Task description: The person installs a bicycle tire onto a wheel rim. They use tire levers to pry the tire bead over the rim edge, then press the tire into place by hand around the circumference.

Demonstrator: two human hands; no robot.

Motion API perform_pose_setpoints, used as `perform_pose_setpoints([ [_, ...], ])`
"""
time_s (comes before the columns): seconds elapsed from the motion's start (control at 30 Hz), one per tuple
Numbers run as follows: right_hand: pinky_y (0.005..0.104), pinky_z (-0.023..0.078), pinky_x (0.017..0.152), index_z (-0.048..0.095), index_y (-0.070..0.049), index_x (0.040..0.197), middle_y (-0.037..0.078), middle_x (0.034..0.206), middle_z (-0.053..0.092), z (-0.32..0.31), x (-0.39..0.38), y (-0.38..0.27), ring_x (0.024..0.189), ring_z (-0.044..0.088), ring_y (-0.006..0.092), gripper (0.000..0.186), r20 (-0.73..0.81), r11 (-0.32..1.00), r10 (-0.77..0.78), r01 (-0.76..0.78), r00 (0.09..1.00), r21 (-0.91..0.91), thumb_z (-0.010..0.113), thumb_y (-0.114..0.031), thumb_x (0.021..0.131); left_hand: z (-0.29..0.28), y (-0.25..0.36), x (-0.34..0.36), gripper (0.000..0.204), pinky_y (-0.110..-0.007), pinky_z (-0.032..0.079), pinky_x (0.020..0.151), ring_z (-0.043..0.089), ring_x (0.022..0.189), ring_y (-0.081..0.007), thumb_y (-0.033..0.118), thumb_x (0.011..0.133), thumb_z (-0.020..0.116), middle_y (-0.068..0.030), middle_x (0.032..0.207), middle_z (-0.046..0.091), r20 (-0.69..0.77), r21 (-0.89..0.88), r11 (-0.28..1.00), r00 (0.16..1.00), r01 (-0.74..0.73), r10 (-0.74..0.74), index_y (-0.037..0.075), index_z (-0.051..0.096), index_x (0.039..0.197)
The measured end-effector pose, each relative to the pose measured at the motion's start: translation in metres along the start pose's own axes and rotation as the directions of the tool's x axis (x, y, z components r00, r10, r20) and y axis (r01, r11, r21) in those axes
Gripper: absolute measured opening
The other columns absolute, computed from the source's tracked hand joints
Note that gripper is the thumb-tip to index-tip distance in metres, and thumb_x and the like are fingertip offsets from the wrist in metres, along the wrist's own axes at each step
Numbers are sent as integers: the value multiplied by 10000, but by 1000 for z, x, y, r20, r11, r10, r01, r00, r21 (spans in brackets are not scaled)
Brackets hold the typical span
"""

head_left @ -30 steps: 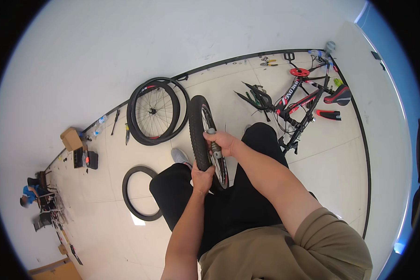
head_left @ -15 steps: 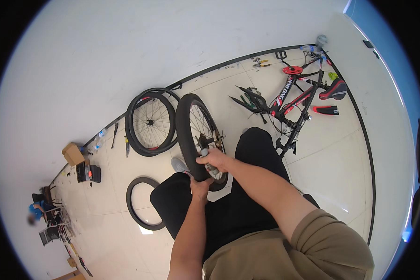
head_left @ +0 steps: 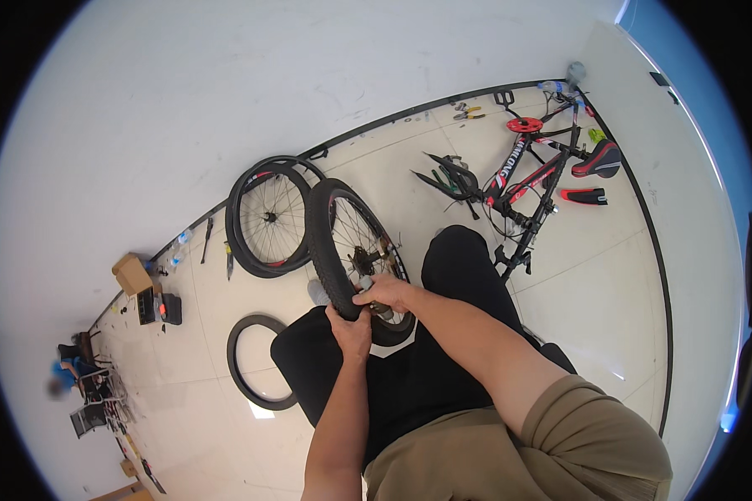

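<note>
A bicycle wheel (head_left: 327, 250) with a knobbly black tyre stands tilted between my knees, its spokes and cogs facing right. My left hand (head_left: 353, 332) is closed round the near part of the tyre, thumb over the tread. At the rim on the spoke side, my right hand (head_left: 386, 292) grips a grey, roughly cylindrical tool (head_left: 382, 311); its exact kind is hard to make out. The right thumb reaches toward the tyre, close to my left hand. My fingers hide part of the tool and the lower spokes.
Another wheel with a loose tyre (head_left: 236, 221) leans by the wall, left of mine. A bare tyre (head_left: 236, 367) lies nearer. On the right rests a bicycle frame (head_left: 518, 188); beyond are pliers (head_left: 470, 116). A cardboard box (head_left: 131, 274) and a seated person (head_left: 68, 367) are far left.
The wheel has tilted and turned, its top shifting left and slightly nearer. My left hand has moved up and left along the tyre. My right hand with the grey tool has shifted slightly nearer.
</note>
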State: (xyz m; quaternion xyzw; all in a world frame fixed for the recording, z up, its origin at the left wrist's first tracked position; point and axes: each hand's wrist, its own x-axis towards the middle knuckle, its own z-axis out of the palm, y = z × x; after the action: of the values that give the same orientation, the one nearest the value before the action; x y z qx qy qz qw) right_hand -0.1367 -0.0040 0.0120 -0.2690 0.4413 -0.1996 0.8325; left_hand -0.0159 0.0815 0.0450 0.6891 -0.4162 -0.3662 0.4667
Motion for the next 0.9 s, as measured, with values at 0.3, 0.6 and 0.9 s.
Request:
perform_pose_setpoints([
  [0.3, 387, 550, 746, 681, -105, 1220, 27, 1103, 675, -3, -5, -9, 965, 630, 192, 294, 136, 996, 32, -42, 990, 75, 726, -140, 931, -7, -4, 8, 480, -393, 547, 828, 702, 966, -267, 103, 873, 756, -177, 1078, 693, 70, 81, 996, 997, 29, -35, -8, 506, 1268],
  [0.6, 408, 545, 734, 689, -119, 1123, 39, 1033, 683, -2, -10, -10, 908, 643, 204, 216, 22, 997, 61, -61, 998, 35, 748, -142, 916, -4, 10, 5, 383, -417, 544, 816, 726, 938, -355, 91, 891, 702, -224, 993, 715, 72, 258, 966, 997, -23, 4, 7, 515, 1214],
  [0.9, 401, 548, 705, 702, -124, 1165, 27, 991, 677, 2, -16, -10, 871, 635, 181, 241, 12, 996, 2, -4, 1000, 86, 728, -149, 927, 4, 25, 0, 397, -419, 547, 801, 718, 910, -368, 71, 878, 677, -225, 992, 704, 38, 128, 991, 998, 41, -47, 27, 499, 1231],
])
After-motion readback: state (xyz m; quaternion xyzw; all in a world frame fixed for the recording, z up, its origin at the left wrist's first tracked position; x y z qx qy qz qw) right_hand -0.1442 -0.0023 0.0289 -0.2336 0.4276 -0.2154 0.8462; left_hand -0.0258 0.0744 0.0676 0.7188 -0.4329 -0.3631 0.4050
